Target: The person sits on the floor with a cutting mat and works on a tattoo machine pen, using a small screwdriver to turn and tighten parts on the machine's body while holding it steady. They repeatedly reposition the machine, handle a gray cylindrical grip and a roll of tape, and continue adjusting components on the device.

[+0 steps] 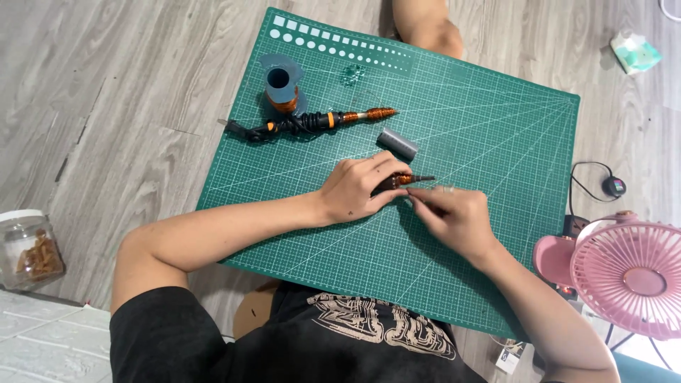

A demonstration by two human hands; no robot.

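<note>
My left hand grips a small dark tool with a copper-wound end and a thin metal tip, held low over the green cutting mat. My right hand pinches at the tool's front end from the right, fingertips touching it near the copper winding. Both hands meet near the mat's centre. What the right fingers pinch is too small to tell.
On the mat lie a grey cylinder, a second orange-and-black tool with cord, and a grey spool with copper wire. A pink fan stands at right, a jar at left, a tissue pack at the upper right.
</note>
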